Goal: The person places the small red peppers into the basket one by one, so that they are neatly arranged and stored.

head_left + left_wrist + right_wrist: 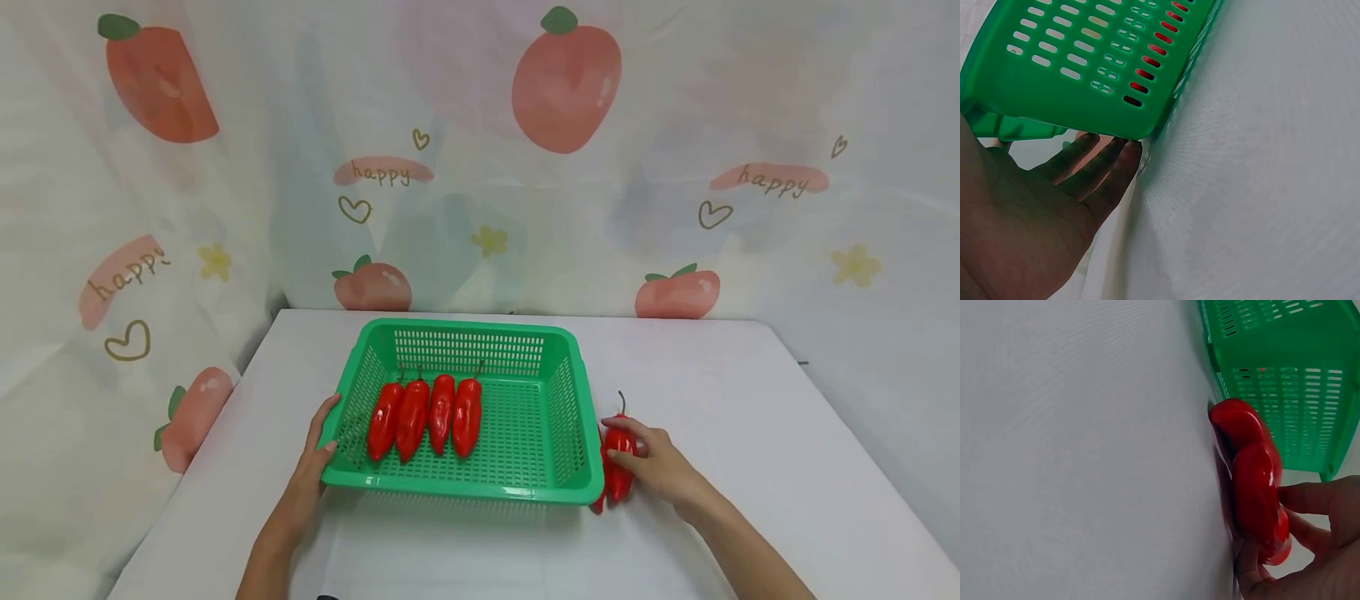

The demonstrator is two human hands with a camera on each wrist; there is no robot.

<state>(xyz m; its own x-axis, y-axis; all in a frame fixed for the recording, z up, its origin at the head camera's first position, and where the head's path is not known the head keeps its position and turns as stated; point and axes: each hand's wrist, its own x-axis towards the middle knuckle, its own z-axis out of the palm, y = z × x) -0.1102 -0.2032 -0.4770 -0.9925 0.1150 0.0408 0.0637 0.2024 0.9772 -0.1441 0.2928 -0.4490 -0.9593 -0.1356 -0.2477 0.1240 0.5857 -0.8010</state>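
A green plastic basket (480,492) stands on the white table with several red peppers (412,421) side by side in its left half. My left hand (303,475) holds the basket's left rim; in the left wrist view its fingers (1113,172) reach the basket's outer end. Just outside the basket's right wall lie two more red peppers. My right hand (652,462) has its thumb and fingers around the outer red pepper (1254,494), which rests on the table. The other pepper (1238,419) lies between that one and the basket, partly hidden by the rim in the head view.
The white table (697,375) extends right of and behind the basket. A fruit-printed curtain (480,233) hangs at the back and along the left side. A small dark object (327,597) shows at the bottom edge of the head view.
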